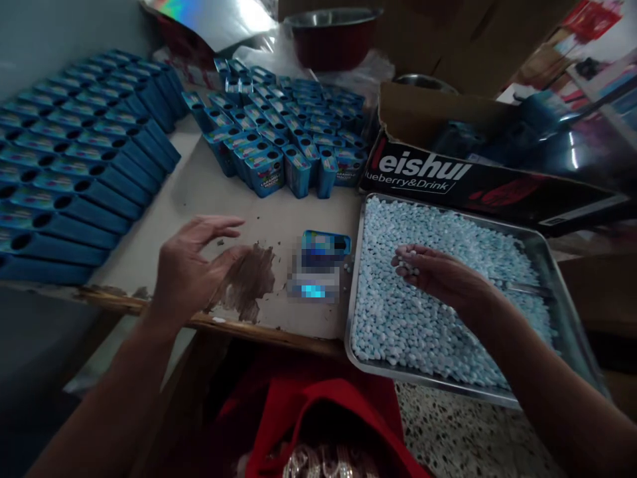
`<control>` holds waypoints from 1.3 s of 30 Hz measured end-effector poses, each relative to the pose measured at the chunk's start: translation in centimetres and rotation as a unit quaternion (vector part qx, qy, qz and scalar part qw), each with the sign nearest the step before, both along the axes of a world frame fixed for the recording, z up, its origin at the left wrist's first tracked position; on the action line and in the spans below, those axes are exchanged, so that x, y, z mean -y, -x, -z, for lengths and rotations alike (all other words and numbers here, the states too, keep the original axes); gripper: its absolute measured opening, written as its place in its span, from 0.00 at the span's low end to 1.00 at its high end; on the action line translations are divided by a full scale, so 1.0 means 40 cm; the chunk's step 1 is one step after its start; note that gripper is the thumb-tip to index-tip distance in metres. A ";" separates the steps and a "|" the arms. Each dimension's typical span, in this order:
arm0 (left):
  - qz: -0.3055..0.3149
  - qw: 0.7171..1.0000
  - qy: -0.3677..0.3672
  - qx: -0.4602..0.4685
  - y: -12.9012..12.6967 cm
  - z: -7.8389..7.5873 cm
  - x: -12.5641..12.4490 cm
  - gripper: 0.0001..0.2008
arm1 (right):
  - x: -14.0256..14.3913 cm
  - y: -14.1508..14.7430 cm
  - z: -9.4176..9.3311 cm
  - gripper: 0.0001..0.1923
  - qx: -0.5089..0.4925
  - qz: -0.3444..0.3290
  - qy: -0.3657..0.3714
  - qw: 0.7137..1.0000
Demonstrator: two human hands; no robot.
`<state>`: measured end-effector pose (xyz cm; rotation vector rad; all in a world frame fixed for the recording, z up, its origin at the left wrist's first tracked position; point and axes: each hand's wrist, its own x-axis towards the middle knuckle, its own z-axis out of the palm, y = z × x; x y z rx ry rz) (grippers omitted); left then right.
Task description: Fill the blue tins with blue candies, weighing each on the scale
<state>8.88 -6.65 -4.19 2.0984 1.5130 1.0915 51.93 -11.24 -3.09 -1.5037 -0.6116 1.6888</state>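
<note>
Pinching candies (pixel 410 269), the right hand (pixel 440 272) is hovering over the tray (pixel 428 380). Left of it, the left hand (pixel 189 267) is gaping wide.

I see white and pale-blue mottling across the pellets (pixel 398 318) and plain silver on their tray (pixel 354 292). My feed gives me blue containers (pixel 263 174), a black carton (pixel 497 189) with white lettering (pixel 423 164), red fabric (pixel 343 398), a pale beige tabletop (pixel 192 196) patched dark brown, and dark-speckled flooring (pixel 438 428).
</note>
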 end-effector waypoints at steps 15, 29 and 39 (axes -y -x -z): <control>-0.025 0.995 -0.081 -0.046 0.065 0.003 -0.012 0.14 | -0.136 0.215 -0.198 0.08 0.257 -0.331 -0.206 0.884; -0.020 0.998 -0.053 -0.036 0.091 0.056 -0.005 0.15 | -0.146 0.256 -0.156 0.04 0.383 -0.333 -0.329 0.797; -0.019 0.998 -0.036 -0.049 0.104 0.071 -0.011 0.18 | -0.124 0.269 -0.160 0.07 0.492 -0.351 -0.355 0.713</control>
